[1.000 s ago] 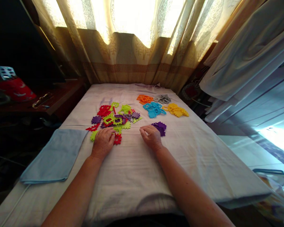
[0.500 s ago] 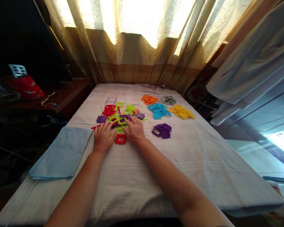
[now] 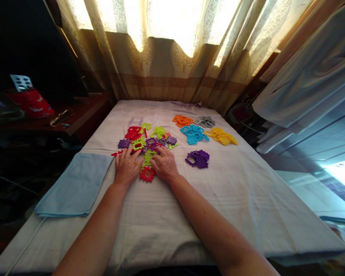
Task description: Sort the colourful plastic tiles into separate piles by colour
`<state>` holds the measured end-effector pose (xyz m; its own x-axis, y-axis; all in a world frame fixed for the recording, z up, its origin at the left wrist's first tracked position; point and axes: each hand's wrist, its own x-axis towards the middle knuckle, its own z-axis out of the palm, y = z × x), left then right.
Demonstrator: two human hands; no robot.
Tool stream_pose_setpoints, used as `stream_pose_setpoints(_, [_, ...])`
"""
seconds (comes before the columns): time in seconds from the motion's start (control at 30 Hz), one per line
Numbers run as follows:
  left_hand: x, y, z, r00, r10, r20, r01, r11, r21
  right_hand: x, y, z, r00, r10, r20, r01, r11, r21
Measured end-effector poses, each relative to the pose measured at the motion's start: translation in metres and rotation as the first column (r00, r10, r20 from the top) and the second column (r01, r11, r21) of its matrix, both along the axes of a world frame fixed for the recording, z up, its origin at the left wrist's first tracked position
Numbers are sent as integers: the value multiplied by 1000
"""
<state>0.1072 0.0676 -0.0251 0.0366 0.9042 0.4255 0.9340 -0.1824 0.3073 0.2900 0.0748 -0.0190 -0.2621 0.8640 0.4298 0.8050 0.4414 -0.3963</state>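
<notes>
Both hands rest on a mixed pile of flat toothed plastic pieces on a cloth-covered table. My left hand [image 3: 127, 165] lies palm down at the pile's near left, fingers apart, touching red and lime pieces. At its near right, my right hand [image 3: 165, 163] is spread, fingertips on purple and red pieces, some hidden beneath. Between the hands lie lime green pieces [image 3: 148, 156] and a red gear-edged piece [image 3: 147, 174]. Beyond them are a red heap [image 3: 133, 133], more lime pieces [image 3: 159, 132] and a purple piece [image 3: 123, 143].
Sorted heaps stand to the right: orange [image 3: 183, 121], grey [image 3: 204, 122], blue [image 3: 193, 134], yellow [image 3: 222, 136] and purple [image 3: 198, 158]. A folded blue cloth [image 3: 74, 186] lies at the left edge. Curtains [image 3: 158, 76] hang behind the table [image 3: 232, 214].
My hands have drawn slightly nearer to me over the pile. The red piece between them has shifted nearer, and purple pieces in the middle show more.
</notes>
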Motion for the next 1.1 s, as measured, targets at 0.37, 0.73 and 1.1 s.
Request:
stream_pose_setpoints(0.37, [3,-5,8,998,-37,-43,38,999,7,10,14,1,955,-278,-107,268,958,-101])
stream_pose_setpoints(0.73, [23,-22,13,927,-321,-195,255,919,-301,11,35,-1,939,-340,-49,327,928,-177])
stream_pose_setpoints(1.1, [21,-21,16,956,-235,-178,185,948,-257,16,35,-2,920,-361,-154,331,924,-190])
